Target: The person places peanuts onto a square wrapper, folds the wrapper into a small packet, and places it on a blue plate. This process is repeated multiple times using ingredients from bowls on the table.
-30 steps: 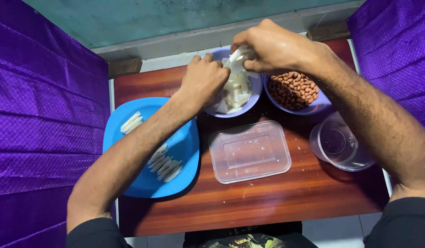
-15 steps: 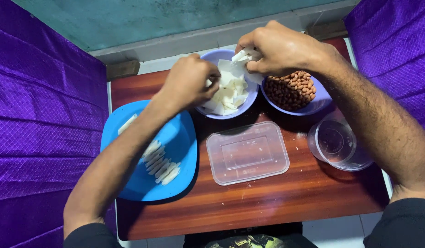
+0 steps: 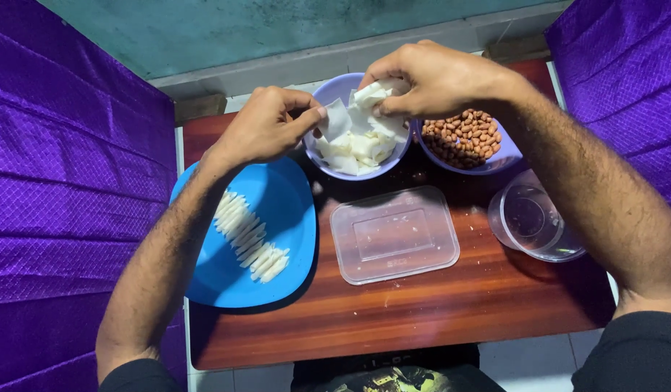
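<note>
Head view: left hand [image 3: 266, 127] now pinching one white sheet [image 3: 337, 120]; right hand [image 3: 430, 76] clamped on another sheet [image 3: 371, 94], raised since last frames. Both above lilac bowl [image 3: 328, 91], upper centre; separation under way.

- Plate [image 3: 284, 210]: bright blue, pale cream strips [image 3: 250, 236] at centre.
- Bowl [image 3: 334, 91], 12 o'clock: lilac; white pieces [image 3: 357, 141].
- Peanuts [image 3: 462, 136], 1 o'clock: reddish-brown.
- Table [image 3: 422, 305]: red-brown wood grain.
- Cloth [image 3: 67, 181], 9 o'clock: purple, diamond-quilted.
</note>
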